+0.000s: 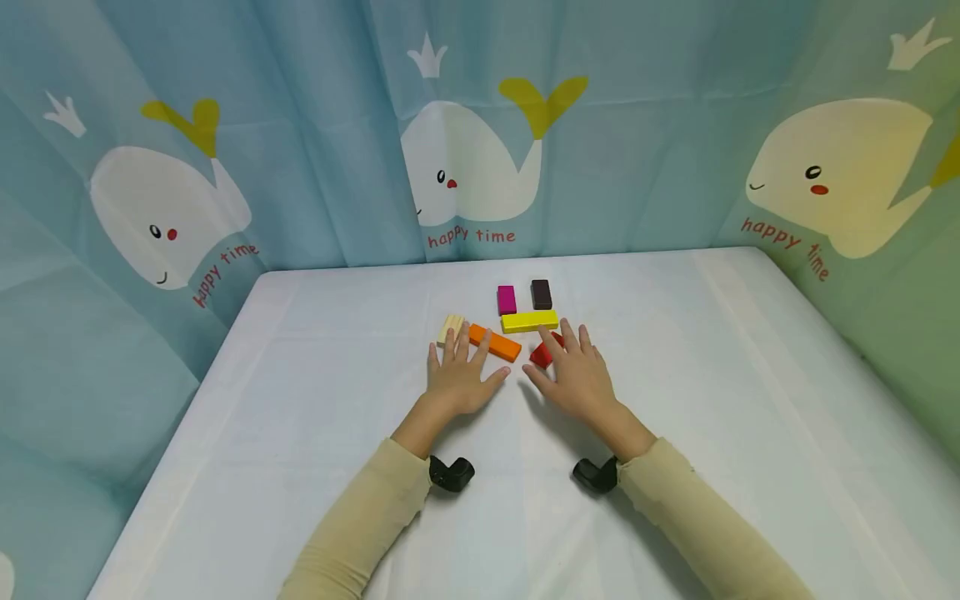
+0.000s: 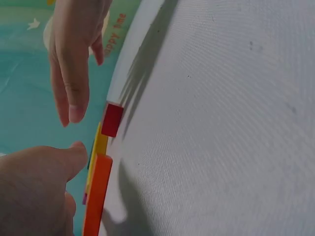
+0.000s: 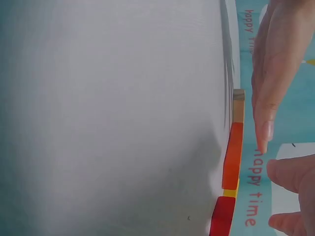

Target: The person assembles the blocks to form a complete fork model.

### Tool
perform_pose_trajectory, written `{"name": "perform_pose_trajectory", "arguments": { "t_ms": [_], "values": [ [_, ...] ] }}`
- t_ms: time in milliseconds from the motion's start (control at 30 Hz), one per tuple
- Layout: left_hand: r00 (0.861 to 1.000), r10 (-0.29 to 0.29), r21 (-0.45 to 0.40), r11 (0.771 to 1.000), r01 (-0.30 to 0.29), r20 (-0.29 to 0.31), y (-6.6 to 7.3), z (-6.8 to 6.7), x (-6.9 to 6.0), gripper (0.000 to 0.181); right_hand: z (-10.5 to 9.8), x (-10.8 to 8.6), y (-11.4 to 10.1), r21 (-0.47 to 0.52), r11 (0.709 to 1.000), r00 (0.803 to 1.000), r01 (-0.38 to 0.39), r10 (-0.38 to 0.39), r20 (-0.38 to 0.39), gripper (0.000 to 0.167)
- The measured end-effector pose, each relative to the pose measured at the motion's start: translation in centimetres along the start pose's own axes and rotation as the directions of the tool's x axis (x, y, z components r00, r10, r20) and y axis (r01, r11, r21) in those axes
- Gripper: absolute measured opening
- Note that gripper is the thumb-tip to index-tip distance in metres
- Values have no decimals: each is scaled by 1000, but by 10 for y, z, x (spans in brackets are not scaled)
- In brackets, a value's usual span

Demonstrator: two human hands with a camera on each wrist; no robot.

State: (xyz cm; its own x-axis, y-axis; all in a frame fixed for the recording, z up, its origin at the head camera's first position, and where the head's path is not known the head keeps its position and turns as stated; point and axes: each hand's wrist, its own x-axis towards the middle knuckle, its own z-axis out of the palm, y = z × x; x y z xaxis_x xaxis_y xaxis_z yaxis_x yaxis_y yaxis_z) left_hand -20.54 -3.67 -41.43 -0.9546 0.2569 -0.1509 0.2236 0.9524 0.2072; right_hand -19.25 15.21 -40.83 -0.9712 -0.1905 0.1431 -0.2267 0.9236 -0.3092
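Several small coloured blocks lie on a white table. My left hand (image 1: pixel 459 383), fingers spread, hovers over the near side of an orange block (image 1: pixel 495 343) and a pale wooden block (image 1: pixel 451 330). My right hand (image 1: pixel 576 375) is also spread, above a red block (image 1: pixel 543 354) that its fingers partly cover. Beyond them lie a yellow block (image 1: pixel 530 322), a magenta block (image 1: pixel 507 300) and a dark block (image 1: pixel 542 294). In the left wrist view, a gap shows between the hands and the orange block (image 2: pixel 98 196). Neither hand holds anything.
The white tabletop (image 1: pixel 315 433) extends around the blocks. Behind it and at both sides hangs a blue-green curtain (image 1: pixel 315 150) with whale prints. A black wrist device (image 1: pixel 452 474) sits at the left cuff, another black device (image 1: pixel 596 476) at the right one.
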Motion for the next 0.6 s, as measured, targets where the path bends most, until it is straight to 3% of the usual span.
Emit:
{"name": "perform_pose_trajectory", "arguments": {
  "t_ms": [133, 600],
  "values": [
    [1000, -8, 19, 1000, 7, 19, 4, 2, 4, 71, -3, 2, -3, -13, 1000, 1000, -10, 10, 12, 67],
    [999, -38, -3, 999, 38, 2, 18, 3, 23, 72, -6, 14, 2, -72, 996, 995, -50, 56, 87, 62]
  ]
}}
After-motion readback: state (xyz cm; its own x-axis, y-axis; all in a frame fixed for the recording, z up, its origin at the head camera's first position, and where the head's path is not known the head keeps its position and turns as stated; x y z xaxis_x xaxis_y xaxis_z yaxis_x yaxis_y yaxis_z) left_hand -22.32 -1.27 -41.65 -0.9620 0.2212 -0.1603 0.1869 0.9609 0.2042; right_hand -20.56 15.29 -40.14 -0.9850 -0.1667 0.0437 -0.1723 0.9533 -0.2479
